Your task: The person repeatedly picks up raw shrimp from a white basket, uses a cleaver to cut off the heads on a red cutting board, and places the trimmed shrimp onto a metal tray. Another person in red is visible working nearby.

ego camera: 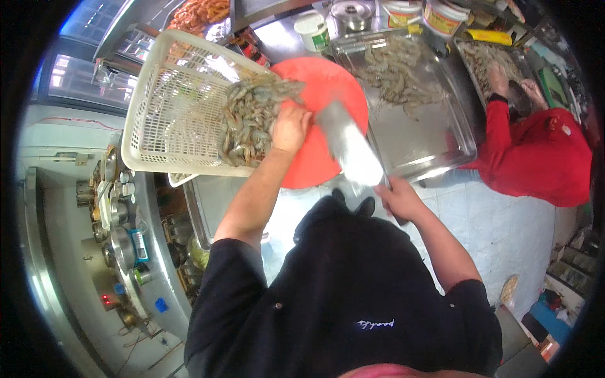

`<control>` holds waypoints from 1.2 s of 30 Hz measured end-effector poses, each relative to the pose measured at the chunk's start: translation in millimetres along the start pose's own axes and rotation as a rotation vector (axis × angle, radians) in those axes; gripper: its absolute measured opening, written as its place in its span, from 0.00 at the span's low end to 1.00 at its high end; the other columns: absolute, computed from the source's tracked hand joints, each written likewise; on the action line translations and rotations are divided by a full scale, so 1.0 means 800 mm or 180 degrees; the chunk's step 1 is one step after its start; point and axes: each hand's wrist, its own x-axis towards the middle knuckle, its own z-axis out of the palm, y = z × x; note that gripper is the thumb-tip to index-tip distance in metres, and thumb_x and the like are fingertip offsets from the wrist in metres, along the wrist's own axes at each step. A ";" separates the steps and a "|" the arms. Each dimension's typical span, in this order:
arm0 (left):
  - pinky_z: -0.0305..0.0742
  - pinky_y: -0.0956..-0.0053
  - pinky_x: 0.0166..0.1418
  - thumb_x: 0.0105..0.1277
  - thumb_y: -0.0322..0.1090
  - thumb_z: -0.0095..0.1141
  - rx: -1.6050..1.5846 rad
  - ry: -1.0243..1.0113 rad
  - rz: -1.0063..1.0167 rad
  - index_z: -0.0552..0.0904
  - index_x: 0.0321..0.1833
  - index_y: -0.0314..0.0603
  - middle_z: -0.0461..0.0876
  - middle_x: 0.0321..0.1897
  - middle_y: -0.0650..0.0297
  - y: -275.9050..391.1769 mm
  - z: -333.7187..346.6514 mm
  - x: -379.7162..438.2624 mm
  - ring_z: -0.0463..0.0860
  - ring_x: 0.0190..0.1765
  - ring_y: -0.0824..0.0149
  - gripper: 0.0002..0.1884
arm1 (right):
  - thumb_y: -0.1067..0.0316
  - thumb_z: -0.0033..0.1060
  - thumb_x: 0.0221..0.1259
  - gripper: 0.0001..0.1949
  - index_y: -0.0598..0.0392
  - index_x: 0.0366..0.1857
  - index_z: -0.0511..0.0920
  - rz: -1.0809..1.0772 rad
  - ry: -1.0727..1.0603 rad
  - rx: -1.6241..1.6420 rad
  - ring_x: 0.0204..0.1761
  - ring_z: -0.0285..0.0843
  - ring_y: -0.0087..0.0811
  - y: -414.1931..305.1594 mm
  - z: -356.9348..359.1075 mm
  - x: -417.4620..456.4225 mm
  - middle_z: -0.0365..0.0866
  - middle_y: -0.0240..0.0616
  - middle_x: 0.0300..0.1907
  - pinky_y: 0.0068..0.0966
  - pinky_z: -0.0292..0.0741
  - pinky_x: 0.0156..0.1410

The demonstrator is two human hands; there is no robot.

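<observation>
My right hand (401,198) grips the handle of a broad cleaver (354,151), its blade blurred over the right part of a round red cutting board (326,78). At the basket's right side, my left hand (290,130) rests by a heap of raw shrimp (253,118), its fingers partly hidden; whether it holds a shrimp I cannot tell. The heap lies in the right end of a white plastic basket (142,137), and some shrimp reach over onto the board. More shrimp (394,71) are spread in a steel tray (406,146) right of the board.
A co-worker in a red top (539,156) handles shrimp at another tray (465,47) on the right. White tubs (312,30) and a lidded steel pot (352,14) line the back. A steel counter (160,245) with pans runs along the left. Reddish food (198,16) sits back left.
</observation>
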 end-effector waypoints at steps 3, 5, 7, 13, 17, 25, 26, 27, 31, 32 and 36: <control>0.78 0.59 0.59 0.69 0.32 0.52 0.0520 -0.0185 -0.0140 0.86 0.45 0.43 0.82 0.49 0.57 -0.027 -0.004 0.030 0.81 0.57 0.54 0.10 | 0.54 0.61 0.71 0.19 0.62 0.49 0.80 0.0111 -0.0253 -0.0309 0.21 0.79 0.28 -0.024 -0.034 -0.023 0.79 0.39 0.24 0.29 0.77 0.28; 0.78 0.58 0.61 0.69 0.32 0.49 0.1071 -0.0695 -0.0059 0.86 0.46 0.41 0.81 0.52 0.57 -0.034 -0.009 0.055 0.80 0.59 0.53 0.12 | 0.54 0.62 0.71 0.19 0.61 0.49 0.80 0.0320 -0.0027 -0.0371 0.21 0.79 0.28 -0.025 -0.043 -0.015 0.79 0.38 0.24 0.29 0.77 0.28; 0.78 0.57 0.62 0.68 0.32 0.50 0.1117 -0.0776 0.0090 0.85 0.45 0.39 0.80 0.54 0.57 -0.048 0.025 0.064 0.81 0.59 0.53 0.12 | 0.57 0.58 0.75 0.14 0.60 0.43 0.78 0.0270 0.0703 -0.0129 0.20 0.74 0.25 -0.009 -0.034 -0.002 0.75 0.32 0.21 0.26 0.74 0.25; 0.80 0.57 0.57 0.66 0.31 0.57 0.0613 -0.0721 0.0306 0.85 0.41 0.36 0.79 0.52 0.53 -0.051 0.037 0.086 0.82 0.55 0.54 0.07 | 0.53 0.56 0.78 0.15 0.56 0.43 0.76 0.0379 0.0676 0.0845 0.19 0.74 0.25 0.027 0.006 0.020 0.75 0.31 0.21 0.25 0.71 0.23; 0.80 0.60 0.51 0.60 0.27 0.67 -0.1099 -0.0735 -0.0816 0.82 0.42 0.35 0.83 0.42 0.52 0.017 -0.011 0.075 0.84 0.46 0.54 0.10 | 0.52 0.56 0.78 0.14 0.53 0.44 0.75 0.0499 0.0382 0.1409 0.18 0.74 0.24 0.049 0.020 0.021 0.75 0.31 0.22 0.24 0.66 0.19; 0.79 0.60 0.46 0.61 0.27 0.66 -0.1678 0.0085 -0.0760 0.82 0.39 0.33 0.83 0.33 0.52 0.050 0.013 -0.043 0.84 0.40 0.52 0.07 | 0.51 0.57 0.77 0.14 0.51 0.48 0.73 0.0425 0.0428 0.1170 0.18 0.75 0.25 0.051 0.051 0.029 0.76 0.33 0.23 0.24 0.67 0.19; 0.79 0.59 0.46 0.61 0.27 0.65 -0.1536 0.0051 -0.0540 0.83 0.39 0.34 0.83 0.33 0.51 0.050 0.018 -0.043 0.84 0.41 0.51 0.07 | 0.51 0.57 0.76 0.15 0.51 0.48 0.73 0.0324 0.0470 0.1148 0.18 0.75 0.25 0.049 0.052 0.029 0.76 0.33 0.23 0.24 0.67 0.19; 0.80 0.58 0.47 0.62 0.28 0.64 -0.1358 -0.0016 -0.0348 0.83 0.39 0.34 0.83 0.33 0.51 0.046 0.018 -0.049 0.84 0.42 0.49 0.06 | 0.50 0.57 0.76 0.16 0.52 0.48 0.72 0.0491 0.0311 0.1104 0.18 0.75 0.25 0.054 0.051 0.029 0.77 0.33 0.24 0.24 0.67 0.19; 0.80 0.55 0.49 0.65 0.29 0.61 -0.1595 -0.0444 -0.0462 0.85 0.38 0.35 0.86 0.36 0.47 0.055 0.009 -0.028 0.85 0.42 0.45 0.05 | 0.52 0.56 0.77 0.15 0.52 0.50 0.73 0.0502 0.0489 0.1043 0.18 0.75 0.25 0.025 0.070 0.009 0.76 0.33 0.24 0.23 0.68 0.19; 0.80 0.54 0.49 0.65 0.29 0.62 -0.1577 -0.0640 -0.0660 0.85 0.38 0.34 0.86 0.36 0.47 0.056 0.013 -0.022 0.85 0.42 0.45 0.05 | 0.53 0.54 0.78 0.14 0.53 0.51 0.73 0.0467 0.0535 0.1181 0.18 0.75 0.25 0.043 0.077 0.014 0.76 0.33 0.24 0.23 0.68 0.19; 0.81 0.56 0.48 0.67 0.32 0.64 -0.1384 -0.0655 -0.0800 0.86 0.44 0.35 0.87 0.39 0.48 0.052 0.016 -0.017 0.86 0.43 0.46 0.08 | 0.55 0.55 0.76 0.14 0.57 0.49 0.74 0.0403 0.0404 0.1183 0.19 0.76 0.26 0.043 0.079 0.009 0.77 0.33 0.23 0.25 0.69 0.20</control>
